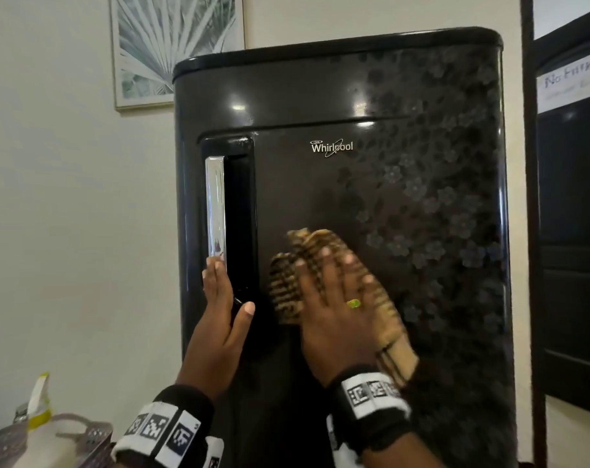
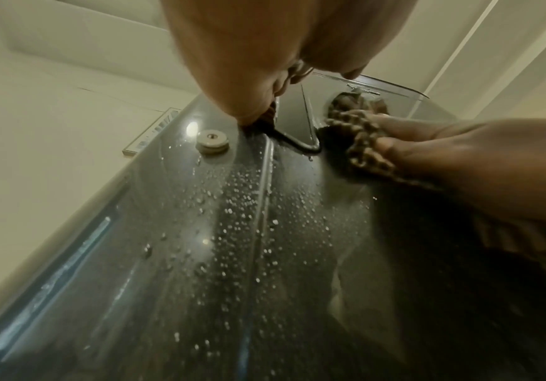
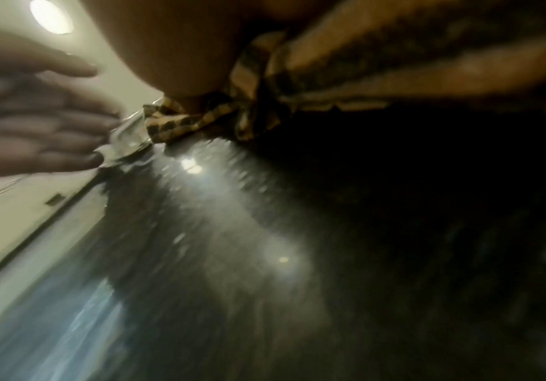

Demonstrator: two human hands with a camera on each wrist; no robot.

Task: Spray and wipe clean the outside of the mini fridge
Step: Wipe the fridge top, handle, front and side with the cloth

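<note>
The black mini fridge (image 1: pixel 320 184) stands upright in front of me, its door glossy with a flower pattern on the right. My right hand (image 1: pixel 334 288) lies flat with spread fingers on a tan and brown striped cloth (image 1: pixel 287 292), pressing it against the door. My left hand (image 1: pixel 219 298) rests with straight fingers against the door's left edge, just below the chrome handle (image 1: pixel 215 206). In the left wrist view, spray droplets (image 2: pixel 232 219) bead on the door surface below the cloth (image 2: pixel 359 144). The right wrist view is blurred, showing the cloth (image 3: pixel 200 118) under my palm.
A framed palm-leaf picture (image 1: pixel 175 45) hangs on the cream wall behind the fridge. At lower left a grey perforated basket (image 1: pixel 94 437) holds a bottle with a yellow and white top (image 1: pixel 40 400). A dark door frame (image 1: pixel 531 231) stands close on the right.
</note>
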